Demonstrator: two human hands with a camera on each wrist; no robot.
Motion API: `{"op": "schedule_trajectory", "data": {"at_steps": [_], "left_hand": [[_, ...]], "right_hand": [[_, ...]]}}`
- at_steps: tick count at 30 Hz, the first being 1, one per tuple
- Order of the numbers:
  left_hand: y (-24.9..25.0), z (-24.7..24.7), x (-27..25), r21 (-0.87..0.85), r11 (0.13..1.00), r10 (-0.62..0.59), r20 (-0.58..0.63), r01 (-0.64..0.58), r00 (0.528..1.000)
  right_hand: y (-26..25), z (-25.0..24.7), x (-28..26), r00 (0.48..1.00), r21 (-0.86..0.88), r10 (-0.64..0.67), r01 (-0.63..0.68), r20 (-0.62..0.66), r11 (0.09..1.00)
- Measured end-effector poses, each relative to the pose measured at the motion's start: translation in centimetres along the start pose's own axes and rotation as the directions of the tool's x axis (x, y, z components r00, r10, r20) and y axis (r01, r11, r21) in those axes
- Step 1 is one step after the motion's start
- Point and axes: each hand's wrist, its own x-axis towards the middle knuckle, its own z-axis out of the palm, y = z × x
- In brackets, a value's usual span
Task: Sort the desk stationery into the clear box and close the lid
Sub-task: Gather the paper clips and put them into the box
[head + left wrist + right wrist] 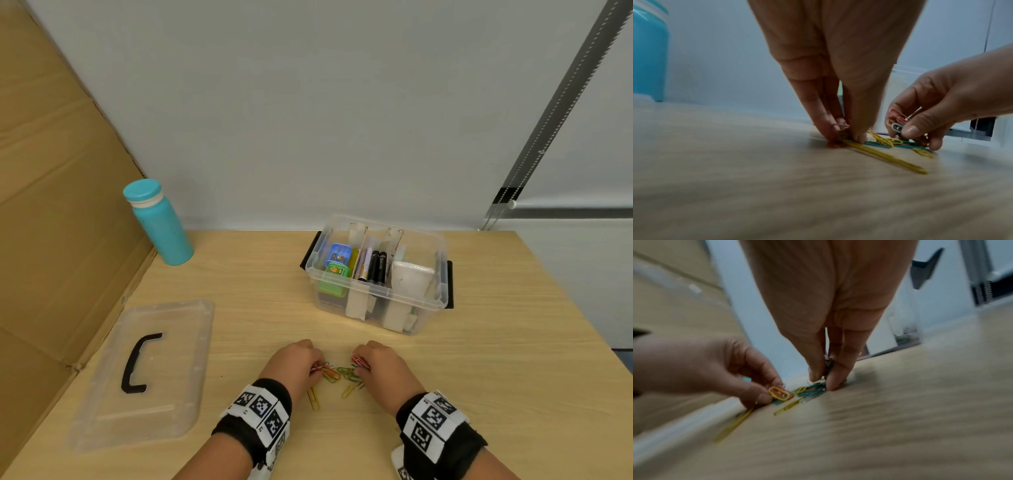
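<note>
Coloured paper clips lie in a small heap on the desk near its front edge, between both hands. My left hand pinches a few clips at the heap's left side, fingertips on the wood. My right hand pinches a bunch of red and green clips at the heap's right side. Two long yellow clips lie loose just below. The clear box stands behind, lid off, holding erasers, pens and a white roll. Its clear lid with a black handle lies flat at the left.
A teal bottle stands at the back left corner of the desk. A brown cardboard sheet leans along the left edge. A pale wall rises behind the desk. The desk's right edge runs diagonally beyond the box.
</note>
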Motion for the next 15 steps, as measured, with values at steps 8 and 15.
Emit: {"op": "schedule_trajectory", "data": {"at_steps": [8,15], "left_hand": [[-0.2,-0.2,-0.3,-0.098,0.992,-0.086,-0.025,0.084,0.996],[-0.7,-0.2,-1.0,-0.284,0.948,-0.160,-0.036,0.143,0.986]], "right_hand": [[2.3,-2.1,-1.9,0.982,0.572,0.161,-0.190,0.101,0.798],[-0.3,-11.1,-3.4,0.968,0.601,0.105,0.054,-0.227,0.798]]}}
